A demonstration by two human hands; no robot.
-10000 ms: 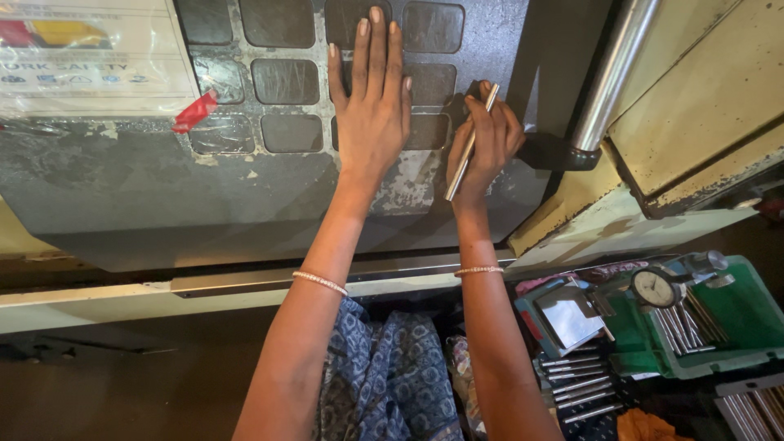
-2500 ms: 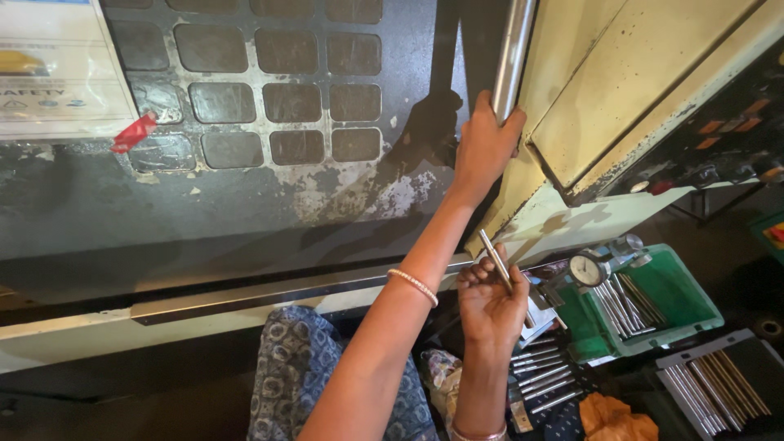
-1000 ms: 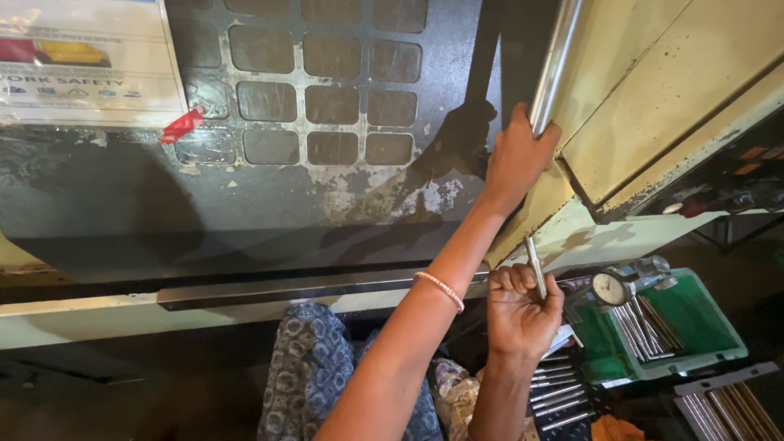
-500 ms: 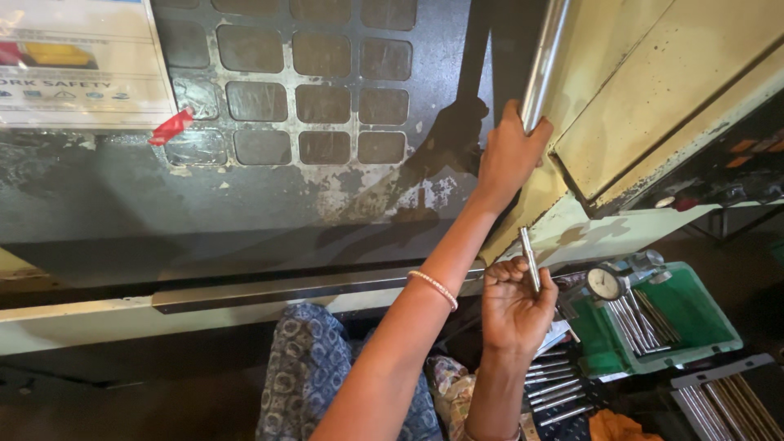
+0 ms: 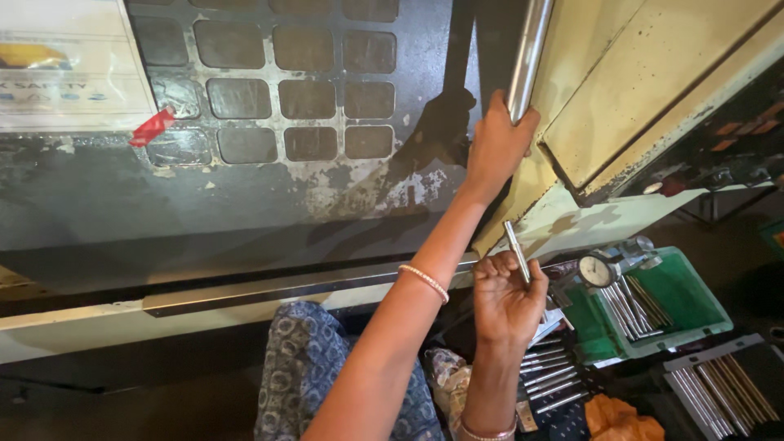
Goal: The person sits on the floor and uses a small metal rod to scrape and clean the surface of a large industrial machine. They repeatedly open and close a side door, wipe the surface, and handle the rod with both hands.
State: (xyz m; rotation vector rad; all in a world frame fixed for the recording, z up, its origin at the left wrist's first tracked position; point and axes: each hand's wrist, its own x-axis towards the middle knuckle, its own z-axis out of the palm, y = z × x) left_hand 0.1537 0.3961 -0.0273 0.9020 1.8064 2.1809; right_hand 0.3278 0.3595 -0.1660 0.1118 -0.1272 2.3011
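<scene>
The left hand [image 5: 496, 147] has its grip closed around the polished steel door handle bar [image 5: 527, 53]; below it, the right hand [image 5: 504, 298] pinches a slim grey metal rod [image 5: 517, 253].

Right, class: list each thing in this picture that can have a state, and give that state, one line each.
Left hand: gripping the steel handle bar.
Right hand: shut on a thin metal rod, held upright.
Machine door: window grimy, paint worn.
Green tray: holding rods.
Dial gauge: resting at the tray's edge.
</scene>
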